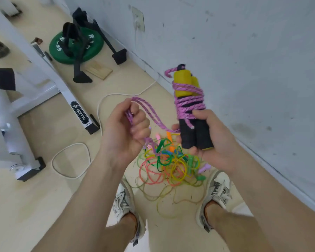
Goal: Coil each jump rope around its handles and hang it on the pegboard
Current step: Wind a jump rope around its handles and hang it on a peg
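Gripped upright in the right hand (213, 140) were the two black-and-yellow handles (191, 110), with pink rope (189, 104) coiled just above the fingers. Its loose length (153, 115) was clenched in the left hand's (127, 130) curled fingers, beside that grip.

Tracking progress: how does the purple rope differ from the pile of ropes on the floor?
The purple rope is braided; the floor pile looks thin, smooth. The purple rope is partly wound round its handles, gripped by the right hand, tail in the left hand; the floor pile lies tangled. Both are unhung.
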`<act>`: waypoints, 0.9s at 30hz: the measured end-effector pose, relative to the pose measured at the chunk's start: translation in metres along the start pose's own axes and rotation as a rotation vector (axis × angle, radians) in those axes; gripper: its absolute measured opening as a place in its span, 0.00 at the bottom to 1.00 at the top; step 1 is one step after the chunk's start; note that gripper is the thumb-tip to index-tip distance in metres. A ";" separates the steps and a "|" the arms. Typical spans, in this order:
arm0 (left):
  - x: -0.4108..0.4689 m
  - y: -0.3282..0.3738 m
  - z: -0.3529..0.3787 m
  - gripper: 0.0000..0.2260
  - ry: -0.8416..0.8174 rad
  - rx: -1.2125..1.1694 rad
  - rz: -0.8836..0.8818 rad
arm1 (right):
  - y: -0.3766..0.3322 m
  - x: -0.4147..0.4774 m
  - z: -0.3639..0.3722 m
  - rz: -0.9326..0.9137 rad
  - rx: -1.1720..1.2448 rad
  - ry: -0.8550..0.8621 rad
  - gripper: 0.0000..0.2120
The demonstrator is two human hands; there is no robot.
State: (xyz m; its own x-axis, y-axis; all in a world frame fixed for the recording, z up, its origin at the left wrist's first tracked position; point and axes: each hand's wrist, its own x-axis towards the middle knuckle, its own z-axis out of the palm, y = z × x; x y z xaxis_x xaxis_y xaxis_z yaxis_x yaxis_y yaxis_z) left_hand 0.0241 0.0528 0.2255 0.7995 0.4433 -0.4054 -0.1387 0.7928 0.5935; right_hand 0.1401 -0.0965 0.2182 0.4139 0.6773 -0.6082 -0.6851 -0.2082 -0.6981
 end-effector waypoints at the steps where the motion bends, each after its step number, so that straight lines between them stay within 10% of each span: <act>1: 0.002 0.001 0.000 0.13 -0.027 -0.087 0.000 | 0.005 0.001 0.004 0.028 0.006 -0.034 0.19; 15: -0.013 0.021 0.022 0.12 -0.326 -0.460 -0.023 | 0.023 0.002 0.027 0.065 0.057 -0.148 0.17; 20: -0.014 0.012 0.004 0.13 0.238 0.613 0.304 | 0.022 -0.008 0.036 0.044 0.151 -0.100 0.13; 23: -0.021 -0.001 -0.014 0.33 -0.045 0.858 -0.036 | 0.018 -0.007 0.036 0.008 0.334 0.013 0.14; 27: -0.023 -0.020 -0.014 0.13 -0.220 1.167 0.021 | 0.006 -0.006 0.027 -0.024 0.280 0.031 0.14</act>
State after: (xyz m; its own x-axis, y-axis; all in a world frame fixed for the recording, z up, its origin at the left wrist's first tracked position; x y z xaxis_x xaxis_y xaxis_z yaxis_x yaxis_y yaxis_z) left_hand 0.0006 0.0325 0.2129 0.9023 0.2804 -0.3274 0.3725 -0.1250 0.9196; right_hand 0.1178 -0.0828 0.2278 0.4474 0.6570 -0.6068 -0.8120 0.0140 -0.5835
